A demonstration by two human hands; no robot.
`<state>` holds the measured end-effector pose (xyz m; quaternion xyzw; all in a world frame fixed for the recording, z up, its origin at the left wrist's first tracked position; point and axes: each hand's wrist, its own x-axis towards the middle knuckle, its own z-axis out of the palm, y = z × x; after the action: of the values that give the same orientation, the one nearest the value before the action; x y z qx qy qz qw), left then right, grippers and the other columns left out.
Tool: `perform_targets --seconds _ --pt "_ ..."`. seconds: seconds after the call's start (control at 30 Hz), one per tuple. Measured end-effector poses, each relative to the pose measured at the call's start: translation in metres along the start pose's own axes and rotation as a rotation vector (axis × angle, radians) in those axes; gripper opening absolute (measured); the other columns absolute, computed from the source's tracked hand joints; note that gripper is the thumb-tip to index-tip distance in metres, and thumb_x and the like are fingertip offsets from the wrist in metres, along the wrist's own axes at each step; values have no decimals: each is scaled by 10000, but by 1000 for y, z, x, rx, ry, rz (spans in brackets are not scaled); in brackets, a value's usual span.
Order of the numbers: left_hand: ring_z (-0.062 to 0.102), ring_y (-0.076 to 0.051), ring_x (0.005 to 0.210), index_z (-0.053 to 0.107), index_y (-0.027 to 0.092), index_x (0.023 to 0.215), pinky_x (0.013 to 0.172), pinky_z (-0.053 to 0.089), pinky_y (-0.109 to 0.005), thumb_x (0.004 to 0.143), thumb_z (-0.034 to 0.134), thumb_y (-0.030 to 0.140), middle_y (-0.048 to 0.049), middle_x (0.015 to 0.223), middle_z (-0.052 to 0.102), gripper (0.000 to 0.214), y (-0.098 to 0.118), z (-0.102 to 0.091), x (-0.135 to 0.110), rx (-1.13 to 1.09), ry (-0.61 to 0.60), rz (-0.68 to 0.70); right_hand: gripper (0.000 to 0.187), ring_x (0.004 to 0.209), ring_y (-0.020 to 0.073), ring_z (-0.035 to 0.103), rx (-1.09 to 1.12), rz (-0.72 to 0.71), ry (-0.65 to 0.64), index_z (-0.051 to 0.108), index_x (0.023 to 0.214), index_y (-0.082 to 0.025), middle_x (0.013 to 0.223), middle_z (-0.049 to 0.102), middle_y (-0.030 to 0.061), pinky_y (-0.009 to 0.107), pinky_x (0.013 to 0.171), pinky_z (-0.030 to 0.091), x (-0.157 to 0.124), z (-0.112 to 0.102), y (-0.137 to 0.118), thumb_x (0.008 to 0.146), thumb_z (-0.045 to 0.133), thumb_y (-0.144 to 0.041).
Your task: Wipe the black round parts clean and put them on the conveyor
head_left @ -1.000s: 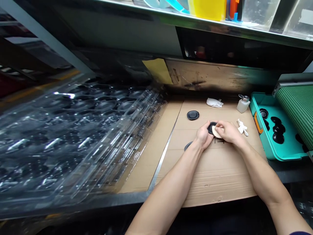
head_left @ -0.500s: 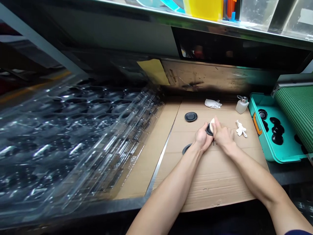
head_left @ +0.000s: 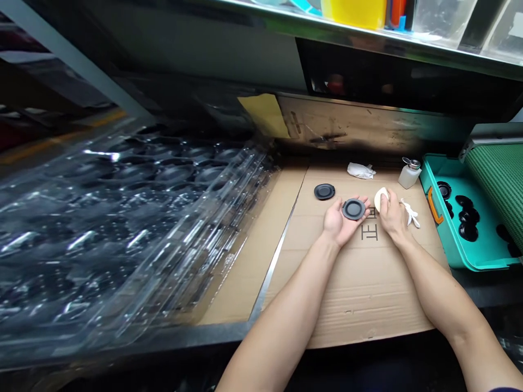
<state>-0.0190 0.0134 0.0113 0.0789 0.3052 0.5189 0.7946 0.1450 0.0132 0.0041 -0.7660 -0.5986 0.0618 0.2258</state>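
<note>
A round black disc [head_left: 353, 209] rests in my left hand [head_left: 340, 223], fingers curled around its edge, palm up over the cardboard sheet [head_left: 359, 283]. My right hand [head_left: 391, 215] is just to the right of it, closed on a small pale pad [head_left: 381, 199]. A second black disc [head_left: 324, 191] lies on the cardboard just behind my left hand.
A stack of clear plastic blister trays [head_left: 122, 218] fills the left half of the bench. A teal bin [head_left: 449, 234] holding several black discs stands at right, beside a green conveyor [head_left: 500, 185]. A small dispenser bottle [head_left: 409, 173], a crumpled white cloth [head_left: 360, 171] and a white scrap [head_left: 409, 212] lie behind my hands.
My hands have separated: the right hand has pulled the pad off the disc toward the right, and the left hand has turned the disc face up. The third disc by my left wrist is hidden now.
</note>
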Motion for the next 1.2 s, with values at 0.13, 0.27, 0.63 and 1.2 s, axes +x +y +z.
perform_targets --seconds 0.13,0.27,0.63,1.2 --pt "682 -376 1231 641 118 1287 905 608 -559 1014 317 315 -235 1293 709 468 9 0 -6 -86 -89 -30 557 1072 300 716 -46 -18 -40 544 1489 -229 1160 759 142 411 951 503 -3 2 -1 1090 300 -531" --pt "680 -368 1241 652 107 1269 920 609 -538 996 345 237 -221 1268 720 431 6 4 -10 -72 -97 -46 519 1036 297 723 -82 -38 -51 581 1445 -255 1124 767 129 399 920 504 -3 2 -3 1092 310 -521" --pt "729 -202 852 677 142 1213 559 585 -228 1093 304 480 -184 1118 734 518 11 13 -24 -75 -107 -139 505 1010 304 720 -118 -41 -69 602 1411 -272 1073 775 111 391 892 491 -2 2 -4 1090 316 -536" --pt "705 -191 595 556 -71 1312 476 595 -216 1019 250 717 -244 885 731 895 14 17 -22 -147 60 -226 533 966 305 702 -162 -69 -4 631 1384 -259 1055 765 126 366 856 469 1 6 -2 1081 315 -563"
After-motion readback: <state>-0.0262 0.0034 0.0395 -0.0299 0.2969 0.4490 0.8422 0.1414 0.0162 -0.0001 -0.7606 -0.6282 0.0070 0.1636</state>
